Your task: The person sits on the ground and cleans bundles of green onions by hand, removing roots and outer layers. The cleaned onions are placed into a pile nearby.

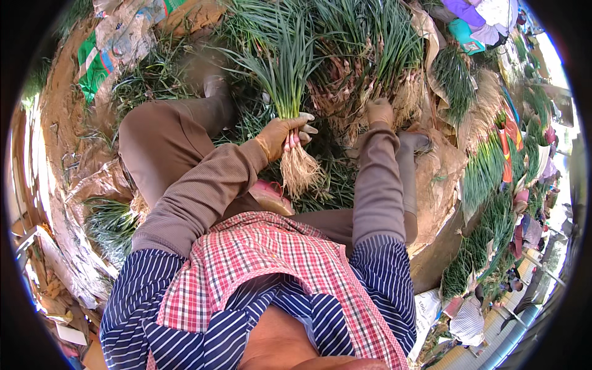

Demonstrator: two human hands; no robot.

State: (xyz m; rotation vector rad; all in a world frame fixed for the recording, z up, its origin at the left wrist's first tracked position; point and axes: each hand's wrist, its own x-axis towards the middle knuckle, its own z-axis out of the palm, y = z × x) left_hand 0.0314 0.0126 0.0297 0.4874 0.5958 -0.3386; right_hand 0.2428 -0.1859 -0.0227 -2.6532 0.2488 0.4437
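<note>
My left hand (280, 134), in a tan glove with pale fingertips, grips a bunch of young allium plants (289, 88) just above the bulbs. Their long green leaves fan upward, away from me. Small pinkish bulbs (291, 139) and pale, stringy roots (301, 173) hang below the fist. Farther right, my gloved right hand (380, 112) touches the root end of a large heap of the same plants (356, 51). Its fingers are mostly hidden among the stems and roots, so whether they grip any plants does not show.
Loose leaves (323, 194) litter the ground between my boots. A pink-topped round object (270, 196) lies between my legs. Brown sheeting (439, 185) spreads at right, with more bundles (485, 166) beyond. Another bundle (111, 224) lies left. People work at the far right.
</note>
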